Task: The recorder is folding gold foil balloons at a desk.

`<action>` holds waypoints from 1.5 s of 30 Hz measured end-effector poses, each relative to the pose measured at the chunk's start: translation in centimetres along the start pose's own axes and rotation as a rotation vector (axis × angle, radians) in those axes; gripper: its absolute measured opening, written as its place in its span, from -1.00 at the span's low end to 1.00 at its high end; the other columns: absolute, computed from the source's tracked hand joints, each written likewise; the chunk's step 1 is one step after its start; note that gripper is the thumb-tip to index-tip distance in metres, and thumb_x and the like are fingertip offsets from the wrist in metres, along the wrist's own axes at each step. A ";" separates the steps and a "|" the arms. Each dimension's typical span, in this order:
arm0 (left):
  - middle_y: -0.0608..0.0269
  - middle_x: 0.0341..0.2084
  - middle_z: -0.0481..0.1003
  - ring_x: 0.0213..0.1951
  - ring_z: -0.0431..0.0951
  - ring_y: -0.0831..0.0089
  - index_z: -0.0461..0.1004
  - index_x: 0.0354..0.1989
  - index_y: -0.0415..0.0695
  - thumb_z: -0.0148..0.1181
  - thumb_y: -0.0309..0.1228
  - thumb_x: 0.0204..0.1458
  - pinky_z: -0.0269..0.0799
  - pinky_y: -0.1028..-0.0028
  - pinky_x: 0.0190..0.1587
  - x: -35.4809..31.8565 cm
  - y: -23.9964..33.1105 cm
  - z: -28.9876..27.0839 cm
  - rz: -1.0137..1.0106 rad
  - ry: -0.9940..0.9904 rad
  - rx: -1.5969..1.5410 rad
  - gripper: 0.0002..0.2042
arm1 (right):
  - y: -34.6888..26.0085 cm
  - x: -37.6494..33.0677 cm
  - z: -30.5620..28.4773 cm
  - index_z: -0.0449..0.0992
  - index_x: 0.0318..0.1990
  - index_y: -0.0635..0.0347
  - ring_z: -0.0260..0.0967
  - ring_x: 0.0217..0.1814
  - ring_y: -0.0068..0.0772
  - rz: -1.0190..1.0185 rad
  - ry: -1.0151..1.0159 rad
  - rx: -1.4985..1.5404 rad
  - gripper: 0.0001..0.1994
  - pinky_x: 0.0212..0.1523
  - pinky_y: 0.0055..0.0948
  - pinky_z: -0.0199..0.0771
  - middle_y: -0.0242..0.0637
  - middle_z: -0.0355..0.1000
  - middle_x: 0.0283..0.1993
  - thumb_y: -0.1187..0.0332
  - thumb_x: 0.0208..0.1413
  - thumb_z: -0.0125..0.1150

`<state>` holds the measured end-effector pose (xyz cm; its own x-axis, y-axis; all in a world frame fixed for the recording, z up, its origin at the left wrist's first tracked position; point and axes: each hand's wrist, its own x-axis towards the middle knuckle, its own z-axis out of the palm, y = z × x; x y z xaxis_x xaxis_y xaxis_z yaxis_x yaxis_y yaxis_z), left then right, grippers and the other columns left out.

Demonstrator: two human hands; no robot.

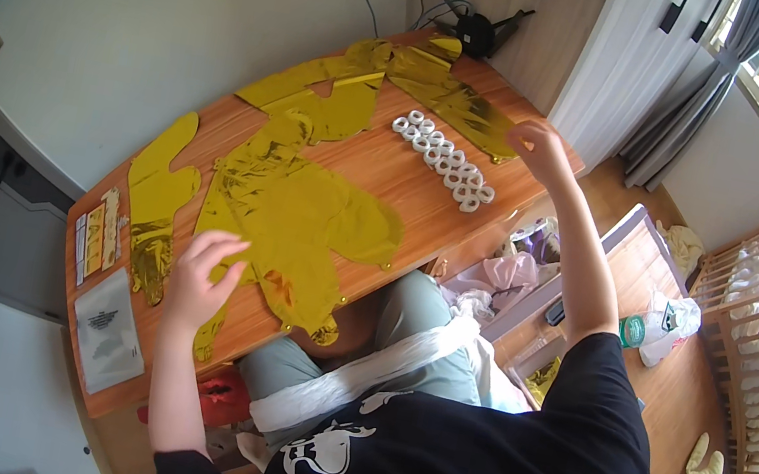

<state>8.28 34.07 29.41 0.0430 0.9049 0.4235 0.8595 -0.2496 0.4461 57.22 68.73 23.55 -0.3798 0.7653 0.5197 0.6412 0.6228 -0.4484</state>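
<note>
Several flat gold foil balloons lie spread over the wooden table, some overlapping. My left hand hovers at the near edge of the large middle foil, fingers and thumb apart, holding nothing I can see. My right hand is raised at the table's right corner, beside the end of a long gold foil balloon. Its fingers are curled together; whether anything small is in them cannot be made out. Left of that hand sit small white rolls in a double row. Another gold foil shape lies near the wall.
A clear printed bag and a card packet lie at the table's left end. A black router stands at the back. White cloth crosses my lap. On my right are a bottle and a wooden cot.
</note>
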 end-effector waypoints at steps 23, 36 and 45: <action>0.19 0.04 0.59 0.11 0.57 0.24 0.64 0.13 0.05 0.31 -0.22 0.15 0.43 0.27 0.21 32.4 11.0 33.3 0.313 -0.362 -0.107 -0.63 | 5.6 -0.3 3.2 0.73 -0.31 0.21 0.52 -0.20 -0.10 -0.061 -0.026 0.159 -0.84 -0.10 -0.22 0.55 -0.16 0.58 -0.29 0.32 0.00 0.49; 0.30 -0.04 0.65 0.07 0.60 0.33 0.71 -0.07 0.01 0.29 -0.24 0.16 0.06 0.04 0.50 31.8 10.4 33.2 0.329 -0.396 -0.125 -0.77 | 5.3 0.0 3.1 0.77 -0.31 0.11 0.49 -0.10 -0.13 0.067 -0.089 0.129 -0.77 -0.04 -0.22 0.52 -0.19 0.54 -0.26 0.19 -0.04 0.54; 0.37 -0.08 0.67 0.05 0.60 0.41 0.73 -0.13 0.05 0.31 -0.15 0.14 -0.01 -0.06 0.51 31.4 10.6 32.5 0.393 -0.379 -0.013 -0.77 | 4.7 0.2 2.1 0.75 -0.23 0.15 0.50 -0.09 -0.12 0.076 -0.130 0.217 -0.74 -0.03 -0.25 0.53 -0.19 0.55 -0.24 0.19 0.00 0.52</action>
<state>35.32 71.06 21.79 0.5424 0.8027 0.2479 0.7354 -0.5963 0.3218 58.74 72.10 20.00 -0.4277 0.8170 0.3868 0.5186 0.5722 -0.6353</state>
